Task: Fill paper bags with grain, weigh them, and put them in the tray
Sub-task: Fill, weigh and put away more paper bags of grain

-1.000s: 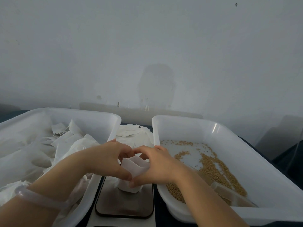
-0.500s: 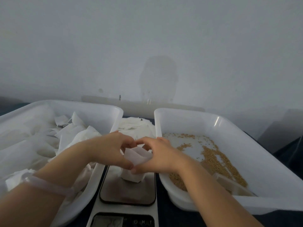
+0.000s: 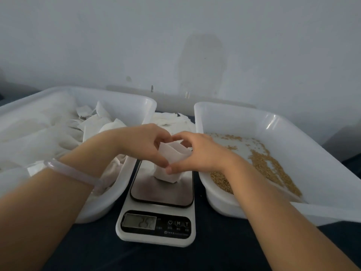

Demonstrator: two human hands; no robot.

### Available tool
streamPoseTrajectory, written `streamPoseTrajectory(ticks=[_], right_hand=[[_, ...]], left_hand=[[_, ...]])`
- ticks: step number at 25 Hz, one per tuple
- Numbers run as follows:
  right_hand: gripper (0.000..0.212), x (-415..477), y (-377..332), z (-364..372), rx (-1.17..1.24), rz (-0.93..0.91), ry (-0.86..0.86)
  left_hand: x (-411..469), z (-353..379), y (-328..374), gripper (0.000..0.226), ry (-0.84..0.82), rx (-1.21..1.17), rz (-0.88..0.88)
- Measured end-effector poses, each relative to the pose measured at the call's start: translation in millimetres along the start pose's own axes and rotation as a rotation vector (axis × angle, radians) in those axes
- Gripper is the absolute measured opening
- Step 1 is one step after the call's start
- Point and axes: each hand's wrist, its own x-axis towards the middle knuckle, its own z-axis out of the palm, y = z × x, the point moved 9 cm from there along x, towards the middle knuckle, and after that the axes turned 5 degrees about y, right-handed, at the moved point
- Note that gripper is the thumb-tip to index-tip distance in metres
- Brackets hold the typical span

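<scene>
A small white paper bag [image 3: 172, 153] stands on the plate of the scale [image 3: 156, 212], between two white trays on the dark bench [image 3: 214, 255]. Both hands meet at its top: the left hand [image 3: 142, 141] and the right hand [image 3: 199, 151] each have their fingers [image 3: 156, 158] curled round the bag's upper edge and pinch the paper there, apparently folding or pressing the mouth closed. The display [image 3: 139, 222] shows digits (too blurred to read with confidence), so this bag looks filled and is at the weighing step, though hands resting on it would disturb any reading. The left tray [image 3: 121, 98] already holds a heap of white bags, which suggests many rounds are done. The right tray [image 3: 234, 114] has only a thin scatter of grain [image 3: 269, 165] along its near side, with much bare floor showing, so the supply appears low. A stack of flat empty bags [image 3: 172, 120] lies behind the scale, so more filling may remain. For this bag, what is left is to finish the closure, let go for a true weight, then move it into the left tray.
</scene>
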Motion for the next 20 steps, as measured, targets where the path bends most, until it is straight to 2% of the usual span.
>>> streamPoseTrajectory(ticks=[8,11,13,15,17,20], right_hand=[[0.084,4,4,1,-0.029,-0.010,0.010],[0.064,5,-1,-1,-0.044,-0.054,0.074],[0.049,4,-6,-11,0.047,-0.106,0.178],[0.039,1,-11,-23,0.170,-0.168,0.290],[0.037,0,-10,-36,0.285,-0.189,0.413],[0.042,-2,1,-50,0.409,-0.139,0.568]], left_hand=[[3,1,-3,0.026,0.004,-0.013,0.016],[1,1,-6,0.033,0.002,0.002,-0.019],[1,-2,-7,0.036,0.040,0.031,-0.054],[1,-11,-9,0.029,0.136,0.005,-0.084],[0,-32,-16,0.035,0.285,-0.087,-0.114],[-19,-90,-44,0.041,0.724,-0.240,-0.179]])
